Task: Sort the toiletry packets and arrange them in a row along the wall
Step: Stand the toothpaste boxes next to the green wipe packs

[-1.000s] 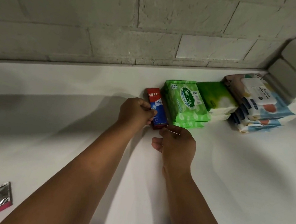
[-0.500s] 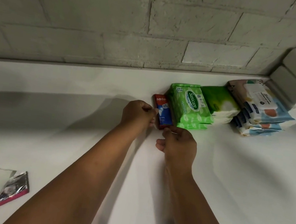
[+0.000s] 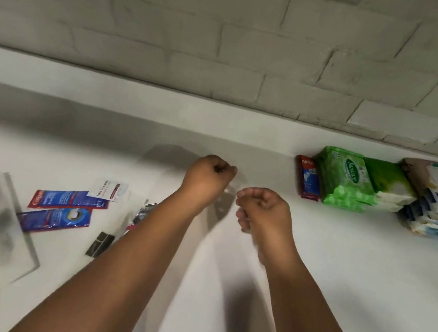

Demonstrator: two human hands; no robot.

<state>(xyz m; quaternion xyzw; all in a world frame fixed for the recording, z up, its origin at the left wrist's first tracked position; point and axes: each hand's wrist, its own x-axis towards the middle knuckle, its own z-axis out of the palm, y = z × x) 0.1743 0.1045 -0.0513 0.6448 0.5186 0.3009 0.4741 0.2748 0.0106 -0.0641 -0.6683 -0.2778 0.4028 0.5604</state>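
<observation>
Painted brick wall [image 3: 204, 34]; white table [image 3: 364, 289].

Both of my forearms [image 3: 114, 272] are bare from the lower frame edge up to the wrists; no sleeve, cuff or glove covers them in the head view. My left hand [image 3: 206, 176] carries no ring, watch or strap on the surfaces that show. My right hand [image 3: 265, 209] is likewise bare, with no band at the wrist. The fingernails [image 3: 239, 194] that show are short and unpainted. Motion blur softens the outlines of both arms, so finer surface detail cannot be made out.
</observation>
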